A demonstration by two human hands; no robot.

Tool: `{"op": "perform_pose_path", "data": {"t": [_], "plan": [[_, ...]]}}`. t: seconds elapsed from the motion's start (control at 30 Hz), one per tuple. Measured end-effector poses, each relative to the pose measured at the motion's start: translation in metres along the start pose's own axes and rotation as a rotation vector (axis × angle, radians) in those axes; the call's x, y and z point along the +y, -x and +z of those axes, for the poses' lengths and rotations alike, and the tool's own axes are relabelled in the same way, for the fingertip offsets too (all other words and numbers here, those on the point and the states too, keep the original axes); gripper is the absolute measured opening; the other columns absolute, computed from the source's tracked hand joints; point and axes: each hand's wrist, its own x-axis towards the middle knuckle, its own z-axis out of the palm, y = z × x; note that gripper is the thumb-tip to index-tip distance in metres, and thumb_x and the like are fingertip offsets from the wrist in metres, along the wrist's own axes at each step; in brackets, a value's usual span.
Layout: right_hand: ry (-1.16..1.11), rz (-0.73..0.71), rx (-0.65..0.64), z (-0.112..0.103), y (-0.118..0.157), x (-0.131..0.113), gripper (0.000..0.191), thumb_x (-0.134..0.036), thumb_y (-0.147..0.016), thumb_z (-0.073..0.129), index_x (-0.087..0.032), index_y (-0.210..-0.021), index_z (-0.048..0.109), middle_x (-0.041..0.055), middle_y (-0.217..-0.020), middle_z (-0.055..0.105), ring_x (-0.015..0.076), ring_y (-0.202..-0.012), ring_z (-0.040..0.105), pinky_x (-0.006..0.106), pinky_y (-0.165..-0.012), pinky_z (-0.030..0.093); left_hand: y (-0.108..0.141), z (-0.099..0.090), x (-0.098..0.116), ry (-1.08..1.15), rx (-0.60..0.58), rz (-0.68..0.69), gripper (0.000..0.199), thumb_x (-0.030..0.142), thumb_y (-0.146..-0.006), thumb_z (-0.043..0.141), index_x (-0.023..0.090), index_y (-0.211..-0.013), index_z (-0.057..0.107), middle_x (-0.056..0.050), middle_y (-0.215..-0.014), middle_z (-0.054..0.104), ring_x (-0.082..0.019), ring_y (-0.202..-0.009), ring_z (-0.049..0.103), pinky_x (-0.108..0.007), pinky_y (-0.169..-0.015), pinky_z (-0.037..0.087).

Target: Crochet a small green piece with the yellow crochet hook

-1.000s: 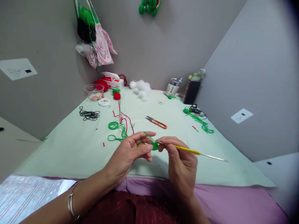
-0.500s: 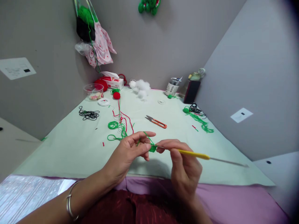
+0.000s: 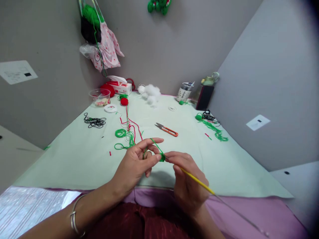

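Observation:
Between the thumb and fingers of my left hand [image 3: 136,162] a small green crochet piece [image 3: 162,157] is pinched. A strand of green yarn [image 3: 156,144] runs from it up over my raised left index finger. My right hand [image 3: 190,179] is closed around the yellow grip of a crochet hook [image 3: 196,181], held like a pen. The hook's working tip meets the green piece and is mostly hidden by my fingers. Its long metal rear end slants down to the right, past the table's front edge.
Orange thread snips [image 3: 166,129] lie just beyond my hands. Loose green yarn [image 3: 121,133] and black cord [image 3: 94,120] lie on the left. White stuffing [image 3: 151,94], a tissue box [image 3: 122,87], a pen can [image 3: 184,93] and a phone [image 3: 205,97] stand toward the back.
My right hand has moved slightly left and turned, so the hook's rear end swung down. My left hand still pinches the green piece, its index finger a little further left.

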Motion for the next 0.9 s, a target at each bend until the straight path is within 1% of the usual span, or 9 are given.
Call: {"op": "perform_pose_path", "data": {"t": [0.1, 0.2, 0.3, 0.43, 0.6, 0.67, 0.73, 0.8, 0.9], "plan": [[0.194, -0.087, 0.024, 0.005, 0.008, 0.005, 0.033, -0.004, -0.098, 0.061, -0.023, -0.123, 0.073, 0.0084, -0.105, 0.075, 0.0194, -0.097, 0.074, 0.032, -0.079, 0.063, 0.001, 0.005, 0.002, 0.081, -0.012, -0.065, 0.052, 0.034, -0.083, 0.089, 0.023, -0.131, 0.072, 0.006, -0.086, 0.063, 0.000, -0.046, 0.039, -0.016, -0.040, 0.031], [0.218, -0.096, 0.080, 0.006, 0.011, 0.008, 0.035, -0.006, -0.098, 0.062, -0.027, -0.124, 0.075, 0.0082, -0.107, 0.075, 0.0218, -0.099, 0.073, 0.036, -0.080, 0.062, 0.001, 0.006, 0.005, 0.254, -0.058, -0.234, 0.056, 0.030, -0.083, 0.089, 0.015, -0.133, 0.070, 0.011, -0.064, 0.049, 0.000, -0.042, 0.022, -0.015, -0.037, 0.021], [-0.073, 0.133, 0.124, 0.002, 0.003, 0.006, 0.029, -0.010, -0.103, 0.055, -0.027, -0.115, 0.076, 0.0044, -0.096, 0.074, 0.0187, -0.086, 0.069, 0.034, -0.074, 0.059, -0.001, 0.004, 0.009, 0.346, -0.061, -0.261, 0.047, 0.023, -0.083, 0.087, 0.011, -0.126, 0.073, 0.014, -0.056, 0.036, 0.000, -0.043, 0.015, -0.014, -0.038, 0.018], [-0.391, 0.379, 0.158, 0.001, -0.009, 0.001, 0.025, -0.016, -0.106, 0.054, -0.026, -0.101, 0.076, 0.0009, -0.087, 0.071, 0.0149, -0.075, 0.064, 0.030, -0.068, 0.054, 0.000, 0.005, 0.012, 0.290, -0.050, -0.190, 0.041, 0.025, -0.081, 0.090, 0.016, -0.119, 0.077, 0.009, -0.070, 0.054, 0.003, -0.041, 0.024, -0.015, -0.038, 0.018], [-0.147, 0.180, 0.082, 0.008, -0.002, 0.002, 0.033, -0.005, -0.100, 0.059, -0.027, -0.117, 0.076, 0.0034, -0.100, 0.076, 0.0164, -0.091, 0.071, 0.029, -0.077, 0.058, 0.001, 0.010, 0.006, 0.216, 0.001, -0.115, 0.046, 0.029, -0.077, 0.094, 0.020, -0.118, 0.078, 0.004, -0.087, 0.066, 0.003, -0.041, 0.039, -0.015, -0.038, 0.026], [-0.006, 0.058, 0.071, 0.009, 0.004, 0.004, 0.037, -0.003, -0.098, 0.062, -0.027, -0.122, 0.076, 0.0054, -0.108, 0.075, 0.0173, -0.096, 0.072, 0.030, -0.080, 0.059, -0.001, 0.010, 0.003, 0.250, -0.008, -0.154, 0.044, 0.029, -0.079, 0.093, 0.019, -0.119, 0.079, 0.006, -0.074, 0.061, 0.002, -0.041, 0.035, -0.014, -0.039, 0.025], [0.034, 0.046, 0.076, 0.007, 0.007, 0.005, 0.036, -0.004, -0.097, 0.064, -0.027, -0.121, 0.077, 0.0059, -0.109, 0.075, 0.0176, -0.097, 0.072, 0.030, -0.082, 0.059, -0.003, 0.007, 0.002, 0.318, -0.050, -0.232, 0.039, 0.028, -0.081, 0.090, 0.016, -0.117, 0.081, 0.010, -0.060, 0.047, 0.001, -0.041, 0.026, -0.014, -0.038, 0.023], [-0.091, 0.188, 0.131, 0.005, 0.004, 0.006, 0.030, -0.007, -0.100, 0.061, -0.027, -0.115, 0.078, 0.0034, -0.099, 0.074, 0.0162, -0.090, 0.070, 0.030, -0.078, 0.058, -0.005, 0.004, 0.003, 0.376, -0.068, -0.264, 0.034, 0.024, -0.082, 0.089, 0.014, -0.114, 0.083, 0.012, -0.057, 0.038, 0.000, -0.043, 0.021, -0.013, -0.039, 0.023], [-0.417, 0.432, 0.210, 0.003, -0.005, 0.005, 0.025, -0.017, -0.105, 0.056, -0.028, -0.103, 0.078, -0.0002, -0.088, 0.071, 0.0129, -0.074, 0.065, 0.028, -0.068, 0.055, -0.006, 0.003, 0.006, 0.362, -0.031, -0.200, 0.031, 0.020, -0.081, 0.089, 0.016, -0.111, 0.084, 0.009, -0.065, 0.046, 0.001, -0.045, 0.028, -0.012, -0.041, 0.029]]}}
